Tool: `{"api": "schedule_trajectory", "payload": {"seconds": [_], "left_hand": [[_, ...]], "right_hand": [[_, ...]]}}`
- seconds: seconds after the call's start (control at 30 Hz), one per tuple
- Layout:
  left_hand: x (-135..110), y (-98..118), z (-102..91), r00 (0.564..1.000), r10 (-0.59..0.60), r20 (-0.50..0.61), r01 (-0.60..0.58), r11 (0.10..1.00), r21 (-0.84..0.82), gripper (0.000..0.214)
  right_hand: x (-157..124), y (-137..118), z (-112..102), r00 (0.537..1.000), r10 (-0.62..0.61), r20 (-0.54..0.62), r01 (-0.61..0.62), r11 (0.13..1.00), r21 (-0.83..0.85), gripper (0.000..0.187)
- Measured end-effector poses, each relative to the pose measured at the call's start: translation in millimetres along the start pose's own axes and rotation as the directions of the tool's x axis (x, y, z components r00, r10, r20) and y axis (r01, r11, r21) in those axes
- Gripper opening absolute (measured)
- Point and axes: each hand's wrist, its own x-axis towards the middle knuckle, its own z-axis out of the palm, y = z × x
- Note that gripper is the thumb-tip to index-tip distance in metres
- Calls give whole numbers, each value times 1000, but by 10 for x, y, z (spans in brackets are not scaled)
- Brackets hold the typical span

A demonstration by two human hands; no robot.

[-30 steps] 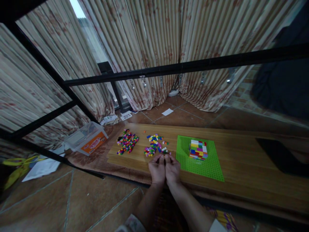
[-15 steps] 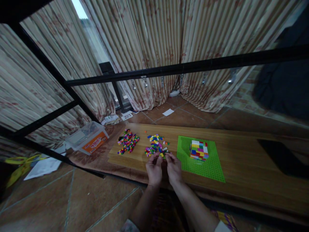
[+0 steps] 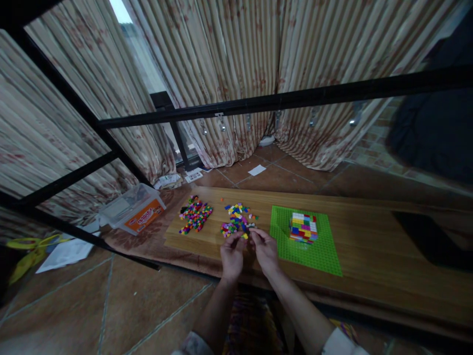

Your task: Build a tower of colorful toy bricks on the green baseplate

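Observation:
My left hand (image 3: 231, 254) and my right hand (image 3: 264, 249) hover close together over the near edge of a wooden board (image 3: 362, 231). Both have their fingers curled, pinching small coloured bricks at the near side of the middle brick pile (image 3: 236, 221); a yellow brick shows at the left fingertips. A second pile of bricks (image 3: 195, 216) lies further left. To the right of my right hand a green baseplate (image 3: 314, 251) carries a multicoloured block of stacked bricks (image 3: 303, 228).
A clear plastic box with an orange label (image 3: 133, 210) sits on the floor left of the board. Black metal bars (image 3: 281, 101) cross in front of striped curtains. Papers (image 3: 64, 252) lie on the tiled floor. A dark flat thing (image 3: 428, 236) rests at the board's right.
My hands have drawn a little apart and shifted slightly forward towards the middle pile; they were pressed together a second ago.

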Motion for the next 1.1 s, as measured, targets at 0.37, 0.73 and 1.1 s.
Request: {"api": "schedule_trajectory", "payload": {"seconds": [0.37, 0.73, 1.1], "left_hand": [[-156, 51, 100, 997, -62, -38, 61, 998, -12, 21], [-49, 25, -164, 987, -72, -143, 85, 993, 88, 22], [118, 62, -284, 989, 147, -19, -125, 895, 428, 10]], "right_hand": [[-184, -55, 64, 998, 40, -55, -33, 991, 130, 35], [-112, -160, -33, 992, 126, 4, -125, 976, 176, 35], [73, -143, 48, 956, -103, 275, 219, 872, -437, 25]]}}
